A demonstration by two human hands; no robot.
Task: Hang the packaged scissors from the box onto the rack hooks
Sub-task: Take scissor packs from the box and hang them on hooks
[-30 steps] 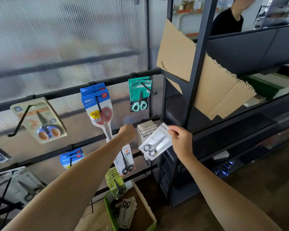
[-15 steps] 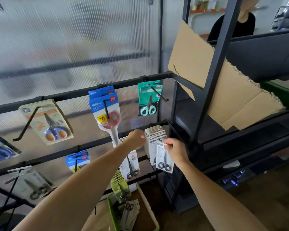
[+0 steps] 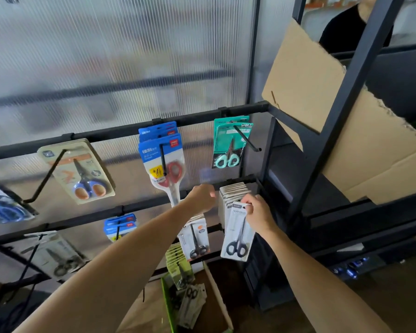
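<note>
- Ribbed translucent panel [image 3: 120, 56] backs a black metal rack [image 3: 130, 131].
- Right hand [image 3: 258, 213] pinches the flat white scissors pack [image 3: 237, 233] by its top; it hangs upright, black handles down, before the hooked stack [image 3: 231, 195].
- Left hand [image 3: 201, 198] is curled beside it; what it holds cannot be told.

Teal scissors pack [image 3: 231, 143], blue pack [image 3: 160, 150], black rack [image 3: 120, 131].

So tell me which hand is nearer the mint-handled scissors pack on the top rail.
Left. The left hand is just below the mint-handled scissors pack, slightly to its left. The right hand sits lower, pinching the top of a white scissors pack.
</note>
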